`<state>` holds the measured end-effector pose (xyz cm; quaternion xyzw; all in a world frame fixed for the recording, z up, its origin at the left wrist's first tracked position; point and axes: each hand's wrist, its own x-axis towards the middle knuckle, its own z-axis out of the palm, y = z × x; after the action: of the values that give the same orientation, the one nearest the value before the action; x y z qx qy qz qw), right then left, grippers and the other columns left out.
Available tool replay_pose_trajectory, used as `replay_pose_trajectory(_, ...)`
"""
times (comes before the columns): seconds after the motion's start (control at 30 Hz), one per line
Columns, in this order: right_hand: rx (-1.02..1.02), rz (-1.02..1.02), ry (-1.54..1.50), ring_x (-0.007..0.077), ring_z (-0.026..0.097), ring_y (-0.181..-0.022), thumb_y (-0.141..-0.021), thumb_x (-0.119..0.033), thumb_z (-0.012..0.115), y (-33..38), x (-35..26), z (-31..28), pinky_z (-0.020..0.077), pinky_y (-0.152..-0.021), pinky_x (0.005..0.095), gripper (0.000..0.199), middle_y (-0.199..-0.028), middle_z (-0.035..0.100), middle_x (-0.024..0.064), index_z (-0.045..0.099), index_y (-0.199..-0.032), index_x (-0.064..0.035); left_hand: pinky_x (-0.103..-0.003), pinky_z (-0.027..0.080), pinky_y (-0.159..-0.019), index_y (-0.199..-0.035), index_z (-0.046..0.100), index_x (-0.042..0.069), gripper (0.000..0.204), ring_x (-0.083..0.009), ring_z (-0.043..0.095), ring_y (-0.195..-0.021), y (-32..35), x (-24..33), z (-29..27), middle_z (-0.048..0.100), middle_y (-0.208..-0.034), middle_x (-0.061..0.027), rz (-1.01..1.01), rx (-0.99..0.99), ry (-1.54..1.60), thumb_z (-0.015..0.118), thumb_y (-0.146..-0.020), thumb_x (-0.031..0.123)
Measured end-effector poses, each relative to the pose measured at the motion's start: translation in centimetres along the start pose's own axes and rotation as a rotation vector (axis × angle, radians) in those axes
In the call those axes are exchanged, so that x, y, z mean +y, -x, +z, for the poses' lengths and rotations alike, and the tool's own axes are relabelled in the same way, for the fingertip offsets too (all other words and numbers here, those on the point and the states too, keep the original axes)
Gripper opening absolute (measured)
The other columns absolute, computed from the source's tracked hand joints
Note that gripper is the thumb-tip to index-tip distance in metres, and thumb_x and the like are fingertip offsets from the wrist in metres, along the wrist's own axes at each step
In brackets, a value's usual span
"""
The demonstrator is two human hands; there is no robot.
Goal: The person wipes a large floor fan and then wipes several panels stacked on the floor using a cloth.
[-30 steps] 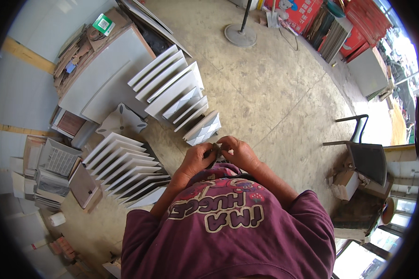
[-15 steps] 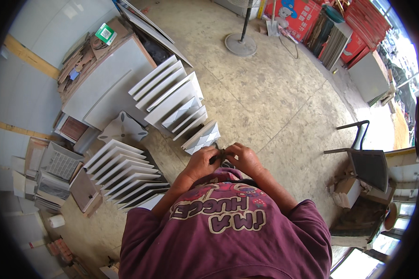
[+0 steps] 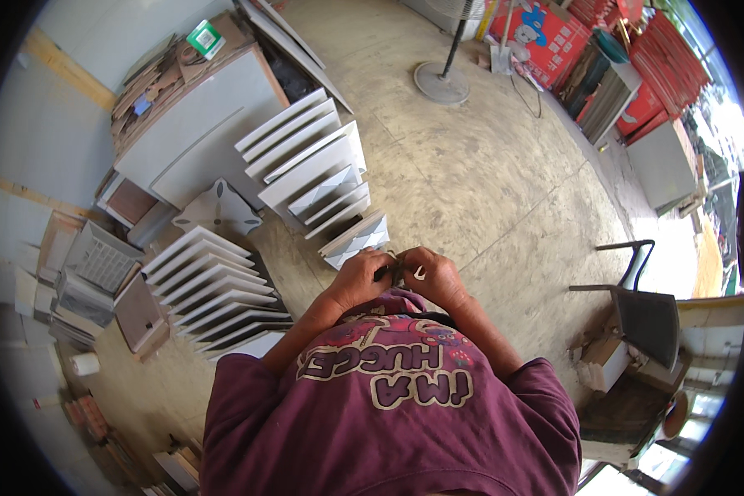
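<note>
Both hands meet in front of the waist of my purple shirt (image 3: pixel 405 388). My left hand (image 3: pixel 360 279) is closed with curled fingers, and my right hand (image 3: pixel 436 279) pinches close beside it. Between the fingertips is a small dark thing, too small and too hidden to name. Just beyond my left hand stands a tile with a pale blue-grey diamond pattern (image 3: pixel 358 242), the nearest of a row of upright tiles (image 3: pixel 306 169). To the left, a second row of pale tiles (image 3: pixel 211 285) leans in a rack.
A petal-patterned tile (image 3: pixel 217 217) lies between the tile rows and a grey panel stack (image 3: pixel 207 124). A pedestal fan's base (image 3: pixel 441 83) stands on the concrete floor (image 3: pixel 488 174) ahead. At right is a black chair (image 3: pixel 646 322); red boxes (image 3: pixel 546 41) stand far right.
The view has tilted slightly, so the surroundings shift. My hands stay together at my waist; the right fingers have moved a little, and a small pale patch now shows between them.
</note>
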<state>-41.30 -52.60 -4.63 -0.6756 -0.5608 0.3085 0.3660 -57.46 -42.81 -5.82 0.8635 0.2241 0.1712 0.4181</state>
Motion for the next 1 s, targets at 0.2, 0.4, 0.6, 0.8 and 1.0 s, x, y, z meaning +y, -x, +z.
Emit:
replay_pose_trajectory(0.2,0.044,-0.079,-0.008,0.0172,0.062,-0.066,-0.067,0.0,0.063,-1.1,-0.8,1.7,0.05,-0.061,0.0271,0.019,-0.077,0.061,0.0066,0.055,-0.083,-0.0039,-0.036,0.047,-0.07,-0.086,0.059,0.006,0.018,-0.0293,0.057,-0.081,1.8,-0.3,-1.0,0.061,-0.08,-0.0107,-0.124,0.11,0.039,0.062,-0.07,0.012)
replay_pose_trajectory(0.4,0.046,-0.206,-0.093,0.0155,0.06,-0.064,-0.067,0.004,0.06,-3.6,-2.7,4.0,0.0491,-0.061,0.026,0.018,-0.076,0.06,0.0066,0.052,-0.081,-0.0034,-0.039,0.045,-0.074,-0.087,0.057,0.007,0.024,-0.0306,0.055,-0.086,5.3,-2.5,-2.8,0.058,-0.084,-0.0112,-0.25,0.143,-0.044,0.062,-0.069,0.021)
replay_pose_trajectory(0.6,-0.002,-0.22,-0.226,0.0126,0.061,-0.071,-0.069,0.008,0.059,-6.4,-4.7,6.8,0.0499,-0.066,0.0237,0.019,-0.082,0.06,0.0061,0.052,-0.083,-0.0026,-0.039,0.044,-0.074,-0.088,0.056,0.007,0.025,-0.0307,0.053,-0.087,9.0,-6.1,-3.1,0.055,-0.085,-0.0114,-0.318,0.312,-0.081,0.062,-0.068,0.02)
replay_pose_trajectory(0.8,-0.175,-0.258,-0.306,0.0121,0.061,-0.075,-0.071,0.008,0.058,-8.8,-6.0,10.3,0.0504,-0.069,0.024,0.02,-0.086,0.059,0.0057,0.052,-0.087,-0.0022,-0.037,0.044,-0.072,-0.088,0.053,0.006,0.02,-0.0301,0.056,-0.085,12.8,-6.8,-4.4,0.057,-0.086,-0.0124,-0.548,0.608,0.039,0.061,-0.071,0.011)
replay_pose_trajectory(1.0,-0.452,-0.32,-0.323,0.0105,0.06,-0.072,-0.072,0.007,0.059,-11.5,-5.5,12.5,0.049,-0.065,0.0221,0.021,-0.084,0.059,0.0046,0.053,-0.09,-0.002,-0.039,0.044,-0.07,-0.094,0.046,0.006,0.025,-0.0329,0.057,-0.081,15.1,-6.5,-2.5,0.058,-0.084,-0.0152,-0.809,0.974,0.107,0.059,-0.073,0.014)
